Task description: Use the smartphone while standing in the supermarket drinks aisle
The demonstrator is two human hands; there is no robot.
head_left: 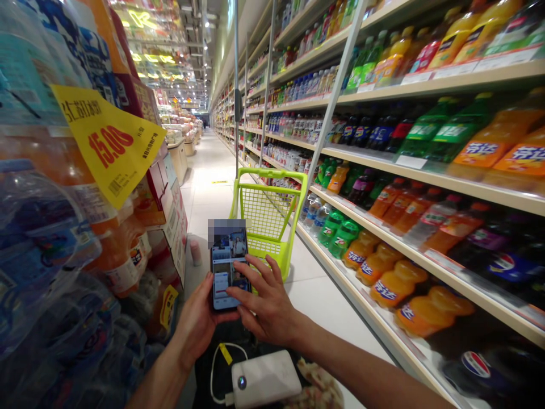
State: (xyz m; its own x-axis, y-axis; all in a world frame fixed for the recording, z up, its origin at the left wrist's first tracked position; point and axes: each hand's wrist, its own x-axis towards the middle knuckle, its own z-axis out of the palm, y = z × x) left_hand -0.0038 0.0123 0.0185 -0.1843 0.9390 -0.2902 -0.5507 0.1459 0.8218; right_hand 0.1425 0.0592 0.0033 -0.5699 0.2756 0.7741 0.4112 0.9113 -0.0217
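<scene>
My left hand [202, 304] is wrapped round the lower part of a smartphone [221, 267], which stands upright with its lit screen facing me. Over the screen's lower right reaches my right hand [266, 298], its fingers spread and holding nothing. One fingertip is at the screen; whether it presses I cannot tell. Below the hands a white power bank [266, 378] lies on something dark, with a white cable [214, 369] plugged into it and a yellow tag [225, 353] on the cable.
A lime-green shopping cart [272, 247] stands just ahead. Shelves [361, 159] of bottled drinks line the right side. At left, stacked bottle packs [80, 227] and cartons [164, 244] rise close by, with a yellow price sign [113, 145] jutting out. A tiled aisle floor [202, 165] runs forward.
</scene>
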